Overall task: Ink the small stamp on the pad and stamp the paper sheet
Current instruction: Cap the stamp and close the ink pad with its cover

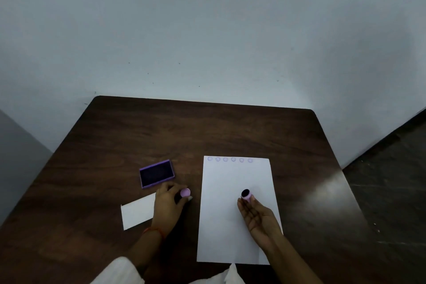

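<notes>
Now round stamp [246, 194], flat paper [232, 182]

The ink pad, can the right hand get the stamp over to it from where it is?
Probably yes. The pad lies open, but the left hand sits just in front of it, so the right hand with the stamp must cross over.

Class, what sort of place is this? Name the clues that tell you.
Probably a plain indoor room set up as a small craft or desk station: a dark wooden table pushed against a bare pale wall, holding only an ink pad and a paper sheet.
</notes>
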